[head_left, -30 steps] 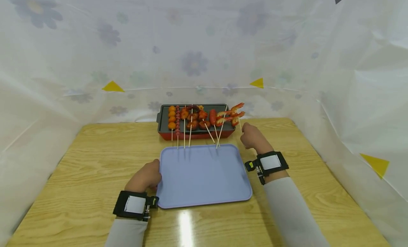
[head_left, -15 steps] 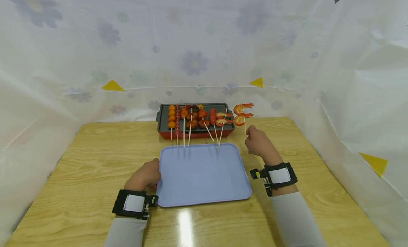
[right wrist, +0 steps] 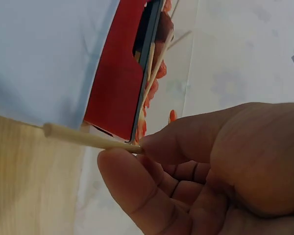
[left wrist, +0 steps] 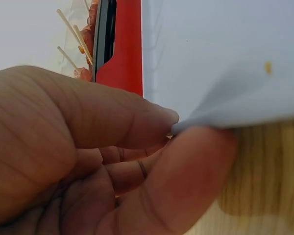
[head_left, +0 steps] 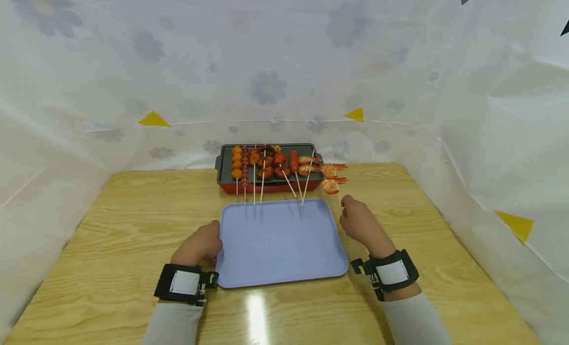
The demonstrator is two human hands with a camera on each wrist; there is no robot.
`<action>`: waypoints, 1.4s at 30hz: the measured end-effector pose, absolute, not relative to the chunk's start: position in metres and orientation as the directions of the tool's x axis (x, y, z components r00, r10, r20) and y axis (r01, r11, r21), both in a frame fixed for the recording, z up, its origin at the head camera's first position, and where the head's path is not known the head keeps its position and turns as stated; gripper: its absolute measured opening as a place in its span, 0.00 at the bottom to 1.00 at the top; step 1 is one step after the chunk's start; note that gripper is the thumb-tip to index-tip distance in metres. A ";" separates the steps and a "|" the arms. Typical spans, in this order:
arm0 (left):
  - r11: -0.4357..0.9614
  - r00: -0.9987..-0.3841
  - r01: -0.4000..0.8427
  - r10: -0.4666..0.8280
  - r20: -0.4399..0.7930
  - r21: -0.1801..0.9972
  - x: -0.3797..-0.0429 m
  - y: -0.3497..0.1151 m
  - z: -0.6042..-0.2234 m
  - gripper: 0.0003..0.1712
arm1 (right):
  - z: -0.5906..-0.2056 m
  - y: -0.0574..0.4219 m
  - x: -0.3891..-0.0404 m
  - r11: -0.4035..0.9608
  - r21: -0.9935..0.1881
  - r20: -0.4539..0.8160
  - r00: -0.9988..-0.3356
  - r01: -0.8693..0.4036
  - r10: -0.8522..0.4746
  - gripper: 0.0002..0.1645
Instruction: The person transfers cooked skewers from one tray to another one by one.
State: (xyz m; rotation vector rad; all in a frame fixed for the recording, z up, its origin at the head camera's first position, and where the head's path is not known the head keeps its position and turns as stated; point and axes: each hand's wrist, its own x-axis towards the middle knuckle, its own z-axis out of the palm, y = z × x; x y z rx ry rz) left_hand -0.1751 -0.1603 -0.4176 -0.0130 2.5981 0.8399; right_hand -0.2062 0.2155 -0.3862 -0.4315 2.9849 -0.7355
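My left hand pinches the left rim of a pale blue tray between thumb and finger, as the left wrist view shows close up. Right of the tray, my right hand pinches the wooden stick of a shrimp skewer. Two orange shrimps on it point their tails right, overlapping the grill's right end in the head view. In the right wrist view the stick's blunt end juts out past my thumb and finger. Behind the tray stands a red and black grill loaded with skewers.
On the grill lie an orange ball skewer, a thin pink one, a sausage skewer and another shrimp skewer. Several sticks overhang its front edge towards the tray. Flowered sheeting encloses the wooden table.
My right hand has lifted the shrimp skewer off the grill's right end, swung it right, and drawn it back towards me. My left hand stays on the tray's rim.
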 end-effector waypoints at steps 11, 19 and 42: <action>0.814 -0.919 -0.130 0.116 -0.378 0.566 -0.177 -0.158 -0.421 0.25 | -0.400 0.214 -0.179 0.889 -0.358 0.034 -0.956 -0.285 -0.293 0.06; 0.815 -0.916 -0.138 0.111 -0.385 0.563 -0.177 -0.155 -0.420 0.25 | -0.410 0.214 -0.158 0.891 -0.340 0.027 -0.951 -0.300 -0.309 0.06; 0.813 -0.918 -0.129 0.119 -0.378 0.568 -0.174 -0.160 -0.417 0.23 | -0.409 0.195 -0.156 0.948 -0.277 -0.043 -0.984 -0.156 -0.175 0.15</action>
